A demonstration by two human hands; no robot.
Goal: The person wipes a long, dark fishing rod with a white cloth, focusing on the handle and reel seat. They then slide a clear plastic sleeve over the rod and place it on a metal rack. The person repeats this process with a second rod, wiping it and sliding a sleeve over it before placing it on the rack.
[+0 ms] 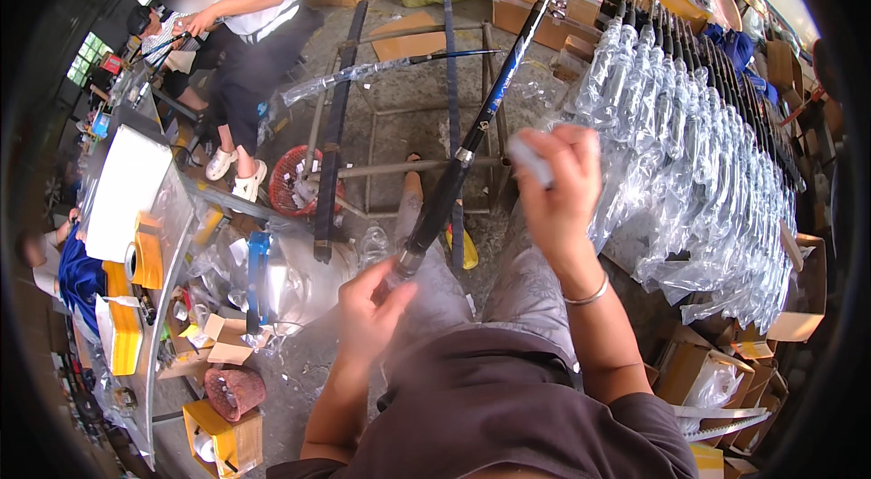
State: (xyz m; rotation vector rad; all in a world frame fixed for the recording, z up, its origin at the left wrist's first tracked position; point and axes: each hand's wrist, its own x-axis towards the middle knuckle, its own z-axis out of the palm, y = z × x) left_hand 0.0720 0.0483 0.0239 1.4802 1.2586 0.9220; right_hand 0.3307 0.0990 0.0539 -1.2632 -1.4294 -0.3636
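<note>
My left hand is closed round the butt end of a black fishing rod. The rod slants up and away to the right, with a blue patterned section beyond a silver ring. Beside the rod, apart from it, my right hand is blurred by motion. Its fingers pinch a small whitish piece, too smeared to name its kind. Across the metal frame in front of me lies a second fishing rod, partly in a clear plastic sleeve.
Many sleeved rods lean in a row on the right. The metal frame has dark padded bars. A red basket with white scraps stands left of it. A co-worker sits at the upper left. Cardboard boxes line the back.
</note>
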